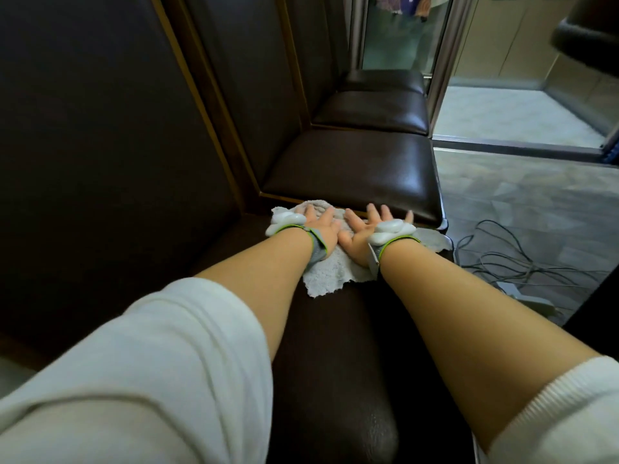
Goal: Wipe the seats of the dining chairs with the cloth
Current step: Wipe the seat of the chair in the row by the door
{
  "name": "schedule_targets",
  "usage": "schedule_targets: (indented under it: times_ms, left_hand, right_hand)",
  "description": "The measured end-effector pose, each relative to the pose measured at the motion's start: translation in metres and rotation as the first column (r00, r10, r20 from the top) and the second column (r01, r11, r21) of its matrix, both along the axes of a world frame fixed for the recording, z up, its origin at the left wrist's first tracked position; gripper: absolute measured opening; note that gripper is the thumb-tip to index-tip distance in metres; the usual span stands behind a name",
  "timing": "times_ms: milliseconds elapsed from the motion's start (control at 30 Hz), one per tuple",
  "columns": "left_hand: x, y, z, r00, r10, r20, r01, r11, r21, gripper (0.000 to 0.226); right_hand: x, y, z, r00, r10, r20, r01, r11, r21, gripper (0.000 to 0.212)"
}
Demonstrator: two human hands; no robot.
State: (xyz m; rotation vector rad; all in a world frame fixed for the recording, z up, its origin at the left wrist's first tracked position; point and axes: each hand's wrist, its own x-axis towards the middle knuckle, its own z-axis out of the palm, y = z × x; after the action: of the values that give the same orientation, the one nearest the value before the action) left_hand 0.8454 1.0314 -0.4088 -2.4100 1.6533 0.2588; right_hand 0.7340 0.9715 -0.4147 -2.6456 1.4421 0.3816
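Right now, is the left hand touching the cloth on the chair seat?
Touching. The head view shows the left hand lying flat with fingers spread on the cloth, which lies on the chair seat; no gap shows between palm and cloth.

Dim foreground, daylight from upper right, wide-angle edge distortion.

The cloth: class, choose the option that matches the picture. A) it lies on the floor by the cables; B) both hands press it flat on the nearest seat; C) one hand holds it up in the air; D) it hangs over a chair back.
B: the cloth lies spread on the nearest seat, with the left hand and right hand resting on it, fingers straight.
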Motion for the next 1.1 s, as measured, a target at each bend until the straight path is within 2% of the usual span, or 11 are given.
schedule_targets:
  times_ms: [67, 133, 267, 333, 467, 567, 667, 733, 933, 1033, 1100]
  left_hand:
    - [-0.002, 0.003, -0.003, 0.992, 0.098, -0.082, -0.100, 0.995, -0.014, 0.056]
    - [0.001, 0.023, -0.005, 0.984, 0.146, -0.102, -0.150, 0.988, -0.028, 0.058]
    - [-0.003, 0.099, -0.018, 0.969, 0.168, -0.182, -0.191, 0.974, -0.118, 0.058]
    - [-0.005, 0.143, -0.022, 0.955, 0.227, -0.190, -0.261, 0.948, -0.183, 0.057]
    - [-0.019, 0.236, -0.016, 0.908, 0.371, -0.195, -0.411, 0.880, -0.237, 0.059]
    - [-0.010, 0.268, -0.023, 0.868, 0.474, -0.151, -0.497, 0.828, -0.258, 0.064]
    - [0.001, 0.246, -0.015, 0.807, 0.580, -0.114, -0.589, 0.772, -0.240, 0.067]
    - [-0.003, 0.226, -0.013, 0.783, 0.613, -0.108, -0.620, 0.756, -0.209, 0.068]
    - [0.024, 0.182, -0.021, 0.834, 0.534, -0.138, -0.551, 0.791, -0.266, 0.066]
    - [0.045, 0.156, -0.018, 0.863, 0.479, -0.160, -0.505, 0.816, -0.281, 0.064]
    - [0.060, 0.139, -0.023, 0.849, 0.499, -0.172, -0.528, 0.799, -0.288, 0.059]
  right_hand:
    - [-0.005, 0.008, 0.003, 0.998, -0.060, -0.008, 0.060, 0.998, 0.019, 0.068]
    - [-0.009, 0.028, 0.007, 1.000, -0.031, 0.003, 0.031, 0.999, 0.007, 0.071]
    - [-0.022, 0.087, 0.001, 0.987, 0.156, 0.043, -0.152, 0.984, -0.092, 0.074]
    - [-0.020, 0.122, -0.001, 0.965, 0.245, 0.094, -0.241, 0.969, -0.052, 0.072]
    - [-0.010, 0.198, 0.002, 0.853, 0.485, 0.193, -0.492, 0.870, -0.011, 0.066]
    - [0.004, 0.210, 0.001, 0.783, 0.588, 0.202, -0.601, 0.799, 0.008, 0.066]
    - [0.031, 0.187, 0.001, 0.796, 0.545, 0.265, -0.574, 0.818, 0.041, 0.051]
    - [0.054, 0.164, 0.002, 0.826, 0.487, 0.283, -0.521, 0.852, 0.055, 0.051]
    - [0.128, 0.118, -0.004, 0.913, 0.365, 0.181, -0.379, 0.924, 0.047, 0.062]
    - [0.153, 0.099, -0.001, 0.920, 0.344, 0.190, -0.353, 0.935, 0.015, 0.065]
    - [0.174, 0.081, -0.008, 0.920, 0.326, 0.216, -0.340, 0.940, 0.033, 0.063]
